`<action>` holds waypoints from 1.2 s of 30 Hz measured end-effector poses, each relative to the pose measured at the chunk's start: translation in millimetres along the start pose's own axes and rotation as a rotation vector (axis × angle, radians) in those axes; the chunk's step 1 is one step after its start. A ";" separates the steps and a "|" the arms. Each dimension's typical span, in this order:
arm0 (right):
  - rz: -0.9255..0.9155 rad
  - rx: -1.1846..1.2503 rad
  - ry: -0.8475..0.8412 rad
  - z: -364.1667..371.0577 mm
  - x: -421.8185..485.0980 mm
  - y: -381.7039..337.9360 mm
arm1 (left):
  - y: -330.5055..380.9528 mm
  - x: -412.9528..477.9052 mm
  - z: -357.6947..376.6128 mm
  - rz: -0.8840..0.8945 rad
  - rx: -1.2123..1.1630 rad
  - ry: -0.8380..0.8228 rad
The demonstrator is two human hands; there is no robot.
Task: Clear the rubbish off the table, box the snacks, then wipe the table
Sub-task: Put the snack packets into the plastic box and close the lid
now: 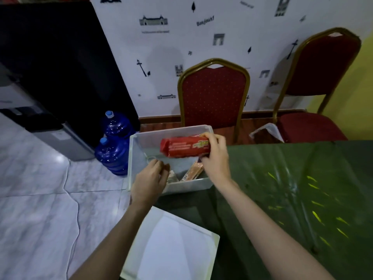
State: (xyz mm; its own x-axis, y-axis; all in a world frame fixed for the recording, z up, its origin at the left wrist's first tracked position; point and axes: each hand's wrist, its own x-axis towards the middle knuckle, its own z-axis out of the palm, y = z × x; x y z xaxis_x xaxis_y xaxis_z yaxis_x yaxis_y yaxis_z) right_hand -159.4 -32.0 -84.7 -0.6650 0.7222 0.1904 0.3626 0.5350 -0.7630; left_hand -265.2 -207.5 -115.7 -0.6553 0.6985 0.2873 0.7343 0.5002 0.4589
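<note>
Nearest to me, a translucent white lid [171, 245] lies flat at the near left corner of the tabletop [282, 199], which is covered in a glossy dark green cloth with yellow-green flecks. My two forearms reach forward over it.

My left hand [150, 178] hangs over the near left wall of the clear plastic box [141, 138], its fingers curled loosely downward just inside the rim; I cannot tell whether it grips anything. My right hand [215, 156] is closed around the right end of a red biscuit packet [184, 147], thumb under and fingers over the top, holding it roughly level above the open box, its left end pointing toward the box's left wall.

The box sits at the left edge of the tabletop, beyond the lid. Inside it, at the near side, I see an orange snack packet [191, 172] leaning against the near wall and another, paler packet [172, 177] beside it, partly hidden by my left hand.

On the floor to the left of the box stand two blue water bottles [113, 150] with light blue caps, one behind the other, next to a grey and black water dispenser [56, 136]. A thin white cable [75, 209] trails over the marble floor tiles.

Beyond the tabletop stand two red upholstered chairs [214, 98] with gold frames, against a white wall printed with small black landmarks and the word "Bonjour!".
</note>
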 end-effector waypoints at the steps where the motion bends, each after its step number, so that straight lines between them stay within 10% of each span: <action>1: 0.019 -0.019 -0.034 5.9 1.0 -2.6 | 0.3 -2.6 0.2 0.012 0.017 0.052; 7: 0.084 -0.149 -0.248 5.0 -12.7 -5.8 | 7.3 -1.9 -5.2 0.083 -0.021 0.118; 12: -0.126 0.049 -0.060 -26.0 -94.4 -6.5 | 4.3 -37.1 -16.7 -0.026 -0.161 0.283; 15: 0.098 0.083 -0.150 -25.0 -166.1 11.7 | -11.5 -95.3 -21.0 -0.209 -0.217 0.364; 21: 0.498 -0.562 -0.710 -9.3 -241.7 46.8 | -60.5 -196.3 -13.6 -0.629 0.011 -0.117; 29: 0.479 -0.458 -0.602 -10.8 -255.5 44.9 | -52.4 -229.3 -27.0 -0.560 -0.090 -0.192; 36: 0.298 -0.134 -0.184 -43.5 -231.8 32.8 | -33.7 -227.2 -56.3 -0.370 -0.207 0.121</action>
State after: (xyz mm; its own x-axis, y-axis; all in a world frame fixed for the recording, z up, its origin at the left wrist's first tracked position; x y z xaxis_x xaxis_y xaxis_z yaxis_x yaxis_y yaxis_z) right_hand 35.0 -162.9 -127.0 -0.6193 0.7705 -0.1509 0.6317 0.3749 -0.6785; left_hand -151.0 -411.9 -149.1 -0.8926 0.4205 0.1628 0.4036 0.5840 0.7044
